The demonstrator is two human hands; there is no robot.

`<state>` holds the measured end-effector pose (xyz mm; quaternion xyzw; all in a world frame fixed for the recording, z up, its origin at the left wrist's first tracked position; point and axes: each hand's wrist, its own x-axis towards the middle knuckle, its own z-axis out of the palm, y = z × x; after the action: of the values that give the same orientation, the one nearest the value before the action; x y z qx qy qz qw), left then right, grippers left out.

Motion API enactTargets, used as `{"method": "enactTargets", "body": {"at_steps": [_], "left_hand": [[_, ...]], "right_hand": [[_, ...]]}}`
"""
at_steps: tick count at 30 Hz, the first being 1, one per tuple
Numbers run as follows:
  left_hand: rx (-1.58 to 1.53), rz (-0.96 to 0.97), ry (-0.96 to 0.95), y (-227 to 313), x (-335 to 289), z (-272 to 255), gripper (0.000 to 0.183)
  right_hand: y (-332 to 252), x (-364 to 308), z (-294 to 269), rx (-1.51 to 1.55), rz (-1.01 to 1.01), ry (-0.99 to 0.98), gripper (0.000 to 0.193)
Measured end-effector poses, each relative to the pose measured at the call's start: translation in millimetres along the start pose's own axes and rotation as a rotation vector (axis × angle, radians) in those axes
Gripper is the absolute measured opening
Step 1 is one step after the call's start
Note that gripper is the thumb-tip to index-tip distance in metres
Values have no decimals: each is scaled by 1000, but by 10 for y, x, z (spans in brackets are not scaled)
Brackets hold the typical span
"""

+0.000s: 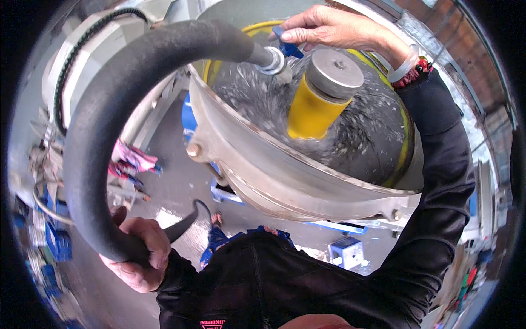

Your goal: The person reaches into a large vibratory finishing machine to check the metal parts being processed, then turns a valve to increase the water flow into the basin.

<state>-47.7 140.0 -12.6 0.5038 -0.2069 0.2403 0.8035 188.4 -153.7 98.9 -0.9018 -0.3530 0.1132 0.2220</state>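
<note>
My left hand [137,255] is wrapped round a thick black hose [90,137], low at the left. From there the hose arches up and over to a metal fitting [272,61] above a big round tub [263,153]. Beside the fitting, my right hand [339,30] has its thumb and fingertips on a blue lever handle [289,46]. The fingers partly cover it. Grey wet contents [356,131], streaked by motion, fill the tub round a yellow centre post [315,112] with a metal cap [335,71].
Pale machine housing [82,55] with a black ribbed cable stands at the far left. A blue and white box [346,252] sits on the floor right of my legs. Blue crates [58,241] line the left edge. Pink cloth [134,156] lies behind the hose.
</note>
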Motion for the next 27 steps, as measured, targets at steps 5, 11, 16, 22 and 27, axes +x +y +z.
{"method": "enactTargets", "body": {"at_steps": [5,11,16,22,27], "left_hand": [[-190,-157,-71,28,594,-450,66],[-197,-263,-224,39,1185,-822,64],[-182,-210,-306,-140,1421,-1071,63],[-127,-178,-385,-208,1474,-1155,63],[-238,-283,-235,-169,1363,-1115,63]], "right_hand": [[-262,285,50,-15,122,60,51],[-398,617,84,-230,203,275,45],[-387,894,206,-245,265,312,42],[-469,858,185,-195,319,338,44],[-398,685,86,-194,272,237,49]]}}
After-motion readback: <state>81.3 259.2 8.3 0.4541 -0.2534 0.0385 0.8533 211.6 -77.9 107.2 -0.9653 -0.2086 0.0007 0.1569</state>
